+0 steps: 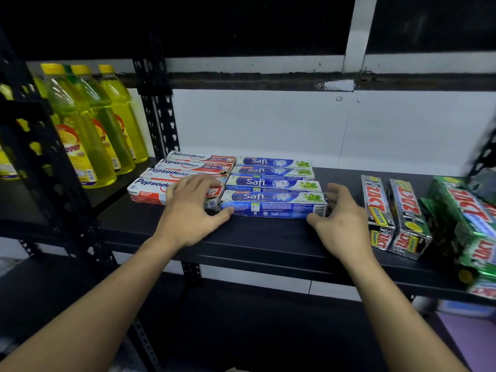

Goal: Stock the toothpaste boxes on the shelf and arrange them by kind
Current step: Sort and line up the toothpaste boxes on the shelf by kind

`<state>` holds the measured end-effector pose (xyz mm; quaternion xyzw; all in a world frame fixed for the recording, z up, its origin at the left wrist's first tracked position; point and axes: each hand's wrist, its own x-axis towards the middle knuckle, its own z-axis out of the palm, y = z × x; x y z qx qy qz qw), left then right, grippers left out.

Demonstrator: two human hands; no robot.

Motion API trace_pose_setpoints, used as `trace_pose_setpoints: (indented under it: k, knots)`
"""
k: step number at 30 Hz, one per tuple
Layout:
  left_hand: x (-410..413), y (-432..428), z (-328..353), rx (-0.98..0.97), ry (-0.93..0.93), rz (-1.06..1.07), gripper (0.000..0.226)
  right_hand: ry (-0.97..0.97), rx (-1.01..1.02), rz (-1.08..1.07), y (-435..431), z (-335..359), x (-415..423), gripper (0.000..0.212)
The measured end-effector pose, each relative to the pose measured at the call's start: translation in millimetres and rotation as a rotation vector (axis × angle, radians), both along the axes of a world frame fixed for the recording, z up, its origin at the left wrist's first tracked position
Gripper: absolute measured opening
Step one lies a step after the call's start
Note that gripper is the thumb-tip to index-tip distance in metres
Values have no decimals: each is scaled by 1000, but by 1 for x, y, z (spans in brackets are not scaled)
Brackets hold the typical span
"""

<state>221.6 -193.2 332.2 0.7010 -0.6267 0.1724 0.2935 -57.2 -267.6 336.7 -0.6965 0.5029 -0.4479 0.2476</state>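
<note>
On the black shelf board (268,237), four red-and-white cardboard Pepsodent boxes (188,164) lie crosswise in a file running back toward twelve o'clock. Touching them at three o'clock is a matching file of four blue-and-white cardboard Safi boxes (271,171). The frontmost Safi box (271,208) has a bare strip of board at its six o'clock, up to the shelf's front edge. The left hand (188,210) rests loose fingers on the frontmost Pepsodent box (147,193), thumb touching the Safi box's left end, its grip slack. The right hand (341,221) has its grip closed on that box's right end. Further toward three o'clock, across a bare gap, lie two silver-and-black Zact boxes (406,210), then green Zact boxes (461,205), too blurred to count. At nine o'clock at least three yellow plastic bottles (88,124) stand on the neighbouring shelf.
</note>
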Motion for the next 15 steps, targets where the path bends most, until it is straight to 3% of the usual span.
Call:
trace_pose_setpoints:
  k: [15]
  knots:
    - [2,-2,-2,18,0,19,66,3,-39,30,0,0,0,62]
